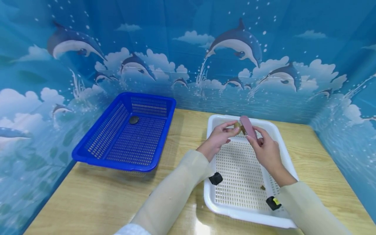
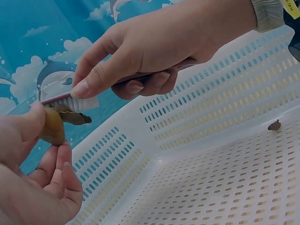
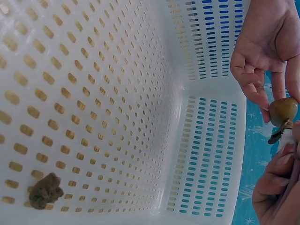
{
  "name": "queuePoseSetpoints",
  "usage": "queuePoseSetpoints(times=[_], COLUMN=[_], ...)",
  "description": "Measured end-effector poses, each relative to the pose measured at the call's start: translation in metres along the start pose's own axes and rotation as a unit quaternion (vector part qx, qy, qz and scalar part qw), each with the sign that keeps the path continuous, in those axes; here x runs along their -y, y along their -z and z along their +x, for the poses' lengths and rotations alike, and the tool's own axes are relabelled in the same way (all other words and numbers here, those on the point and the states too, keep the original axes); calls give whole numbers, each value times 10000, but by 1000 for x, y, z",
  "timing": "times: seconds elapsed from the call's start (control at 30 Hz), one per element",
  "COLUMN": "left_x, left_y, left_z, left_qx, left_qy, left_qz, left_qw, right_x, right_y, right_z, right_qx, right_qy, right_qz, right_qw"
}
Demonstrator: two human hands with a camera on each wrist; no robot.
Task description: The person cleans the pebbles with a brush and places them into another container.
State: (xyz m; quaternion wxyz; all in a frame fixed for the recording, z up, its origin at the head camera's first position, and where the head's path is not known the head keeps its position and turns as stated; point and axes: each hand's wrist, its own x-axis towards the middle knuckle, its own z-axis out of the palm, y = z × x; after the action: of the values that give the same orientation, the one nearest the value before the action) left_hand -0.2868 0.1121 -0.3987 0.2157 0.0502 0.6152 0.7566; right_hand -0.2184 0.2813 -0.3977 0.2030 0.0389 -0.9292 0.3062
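My left hand [image 1: 216, 138] pinches a small mushroom [image 2: 52, 125] between thumb and fingers, over the far end of the white basket [image 1: 280, 140]. Its rounded cap is smooth and yellow-brown; a darker, rough stem points toward the right hand. My right hand [image 1: 266, 150] grips a brush [image 1: 248, 126] with a pinkish back. White bristles [image 2: 86, 102] show below it in the left wrist view, right at the stem. In the right wrist view, the right hand's fingers hide most of the brush.
A brown clump [image 3: 45, 191] lies on the white basket's floor near its right side. To the left stands a blue basket [image 1: 77, 153] with a dark round thing [image 1: 133, 120] inside. Both baskets are on a wooden table [image 1: 176, 192], backed by a dolphin-print curtain [image 1: 188, 42].
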Motion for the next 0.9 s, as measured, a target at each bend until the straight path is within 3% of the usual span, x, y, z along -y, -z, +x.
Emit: queuePoseSetpoints(times=[0.13, 0.23, 0.5, 0.6, 0.9], left_x=[0, 0, 0, 0, 1], left_y=[1, 1, -1, -1, -1], left_z=[0, 0, 3, 3, 2], left_qx=[176, 130, -575, -693, -301], left_qy=[-6, -25, -142, -161, -36], left_qz=[84, 29, -304, -327, -38], left_qw=[9998, 9999, 9978, 9969, 9995], right_x=[1, 1, 1, 2, 4], right_y=[1, 2, 1, 1, 1], right_z=[0, 0, 1, 0, -1], right_qx=[-32, 22, 196, 153, 8], right_qy=[-172, -190, 116, 250, 443], right_qz=[-110, -150, -34, -8, 143], right_qw=[9998, 9997, 9997, 9996, 9989])
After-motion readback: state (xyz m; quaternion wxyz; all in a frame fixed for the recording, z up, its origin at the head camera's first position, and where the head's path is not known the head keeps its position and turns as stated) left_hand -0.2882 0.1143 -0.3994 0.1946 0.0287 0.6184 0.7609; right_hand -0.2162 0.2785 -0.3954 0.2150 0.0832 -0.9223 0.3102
